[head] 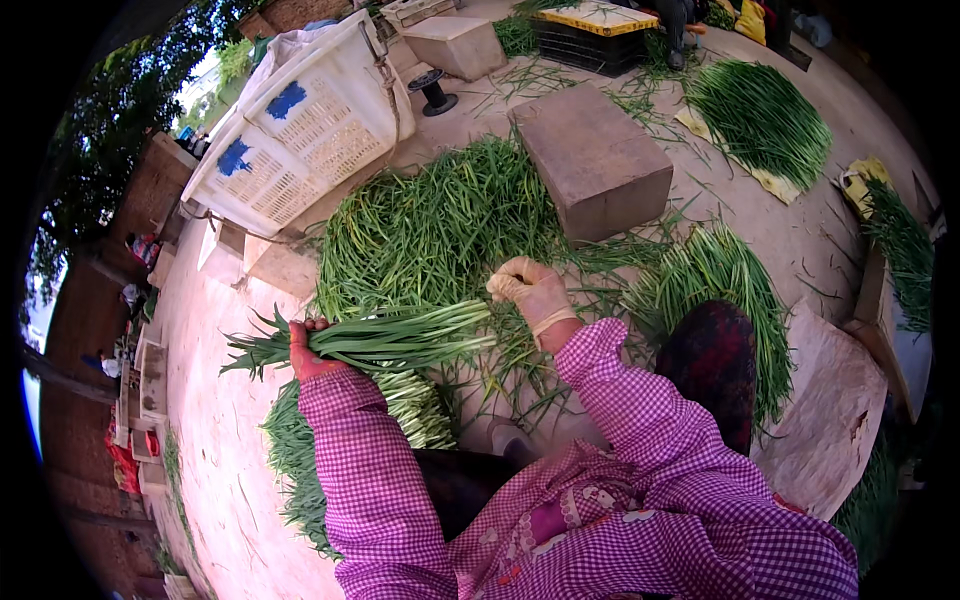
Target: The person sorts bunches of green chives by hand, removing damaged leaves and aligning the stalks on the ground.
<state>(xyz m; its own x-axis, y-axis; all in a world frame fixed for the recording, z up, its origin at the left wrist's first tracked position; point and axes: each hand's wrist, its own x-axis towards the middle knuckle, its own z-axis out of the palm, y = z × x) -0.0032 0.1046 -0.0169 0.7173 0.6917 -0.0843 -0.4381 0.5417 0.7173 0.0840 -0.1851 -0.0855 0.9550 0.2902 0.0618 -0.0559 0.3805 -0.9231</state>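
My left hand (306, 351) grips a bunch of long green leafy stalks (397, 334), like garlic chives, near its leafy end; the pale stem ends point right. My right hand (534, 294), in a thin pale glove, is just right of those stem ends with its fingers curled; whether it pinches anything cannot be told. Behind both hands lies a large loose heap of greens (442, 225). Neater stacked greens (300, 465) are under and beside my left forearm, their pale ends facing right. Another pile of stalks (742, 300) lies to the right, beside my knee.
A white plastic crate (315, 127) with blue marks stands at the back left. A brown block (592, 157) is behind the heap, with a black spool (433, 91) farther back. Greens (761, 120) lie on yellow sacking at the back right. A person's leg (673, 30) shows by a black crate (589, 49).
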